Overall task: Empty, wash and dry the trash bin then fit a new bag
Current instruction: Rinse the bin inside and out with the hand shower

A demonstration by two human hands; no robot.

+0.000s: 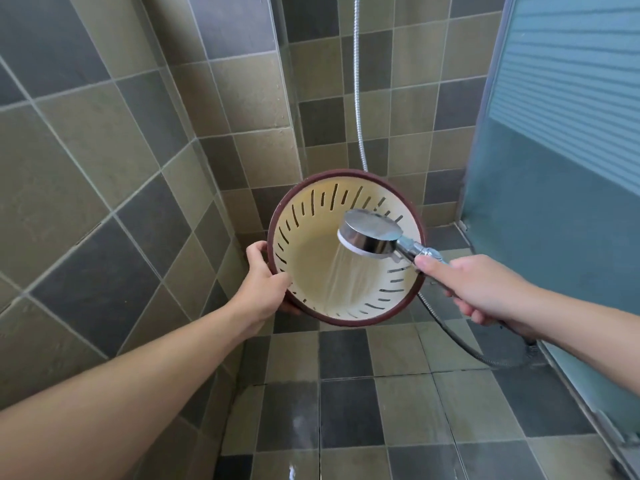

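Note:
The trash bin (311, 265) is round, cream inside with slots in its wall and a dark red rim. It is held up above the shower floor, tilted with its mouth toward me. My left hand (266, 278) grips the rim on the left side, thumb inside. My right hand (474, 289) grips the handle of a chrome shower head (370, 232), which hangs over the bin's right part. Water sprays from the head down into the bin. No bag or trash shows inside.
Tiled walls in green and grey meet in a corner behind the bin. The metal shower hose (358, 98) runs down the wall and loops under my right arm. A frosted glass door (561, 168) stands at the right. The floor tiles (346, 410) are wet.

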